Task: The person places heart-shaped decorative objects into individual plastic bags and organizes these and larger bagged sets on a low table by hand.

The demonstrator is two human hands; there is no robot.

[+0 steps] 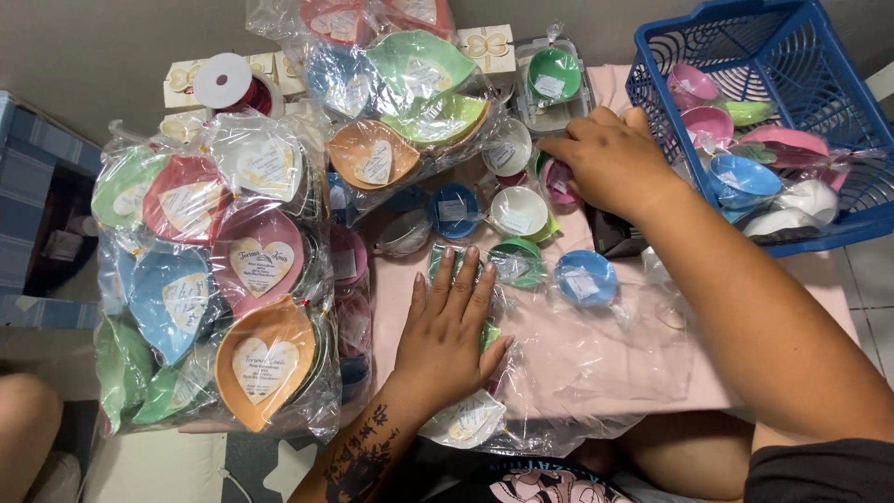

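**Wrapped bowls and dishes on pink table**

Pink tabletop (605, 373), strewn with clear plastic wrap. Large clear bag (214, 279) of heart-shaped dishes at left: orange, pink, blue, green, each with a heart label. Second bag (391, 84) of similar dishes at top centre. Blue plastic basket (792, 56) at upper right, holding wrapped small bowls, pink, blue, white. Right hand (610, 158), fingers curled, reaching onto a wrapped pink-and-green bowl (557, 179) near the basket; grip itself hidden. Left hand (452, 326) flat, fingers spread, pressing a wrapped green dish (489, 333) at table centre. Loose small bowls beside: blue (587, 277), white (519, 210), green (518, 262). Red ribbon spool (228, 84) at upper left.
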